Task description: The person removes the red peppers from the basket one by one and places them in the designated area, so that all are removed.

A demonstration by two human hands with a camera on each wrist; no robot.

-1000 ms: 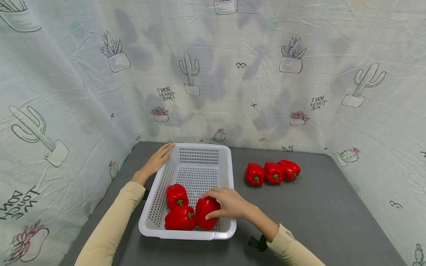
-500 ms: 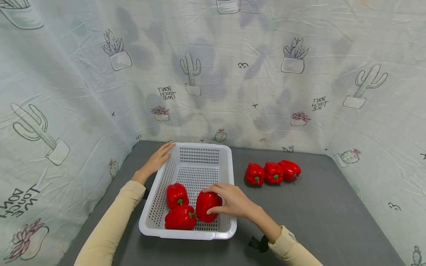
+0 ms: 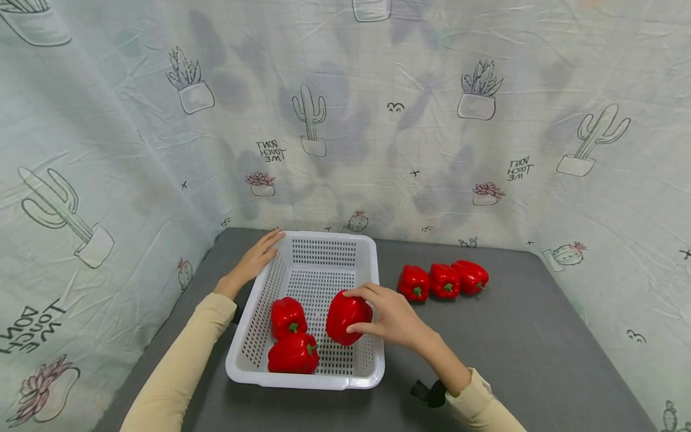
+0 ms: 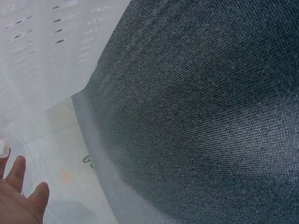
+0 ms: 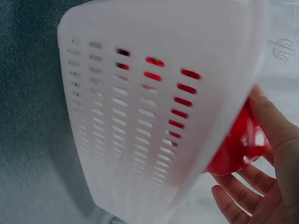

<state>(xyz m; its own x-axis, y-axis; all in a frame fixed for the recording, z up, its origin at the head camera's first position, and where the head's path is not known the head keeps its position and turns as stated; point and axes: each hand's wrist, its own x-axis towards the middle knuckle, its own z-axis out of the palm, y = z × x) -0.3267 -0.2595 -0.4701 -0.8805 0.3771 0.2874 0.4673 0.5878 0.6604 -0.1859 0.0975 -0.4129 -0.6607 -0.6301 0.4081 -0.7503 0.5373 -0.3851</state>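
A cloth backdrop (image 3: 345,120) printed with cacti and potted plants hangs behind and to both sides of a dark grey desk (image 3: 518,348). A white perforated basket (image 3: 372,378) stands on the left half of the desk, its long side running from the near edge towards the back.

The left hand (image 3: 252,262) lies with straight fingers along the basket's far left corner, resting against the rim; the left wrist view shows only its fingertips beside the desk's edge. The right hand (image 3: 390,315) curls its fingers and thumb round a red bell pepper (image 3: 345,317), holding it raised just inside the basket's right wall, above the floor of the basket. In the right wrist view the pepper shows red past the basket's outer wall, with the fingers wrapped under it.

Two more red peppers (image 3: 290,336) lie touching each other in the basket's near left part. Three red peppers in a row (image 3: 442,279) sit on the desk just right of the basket, towards the back edge.
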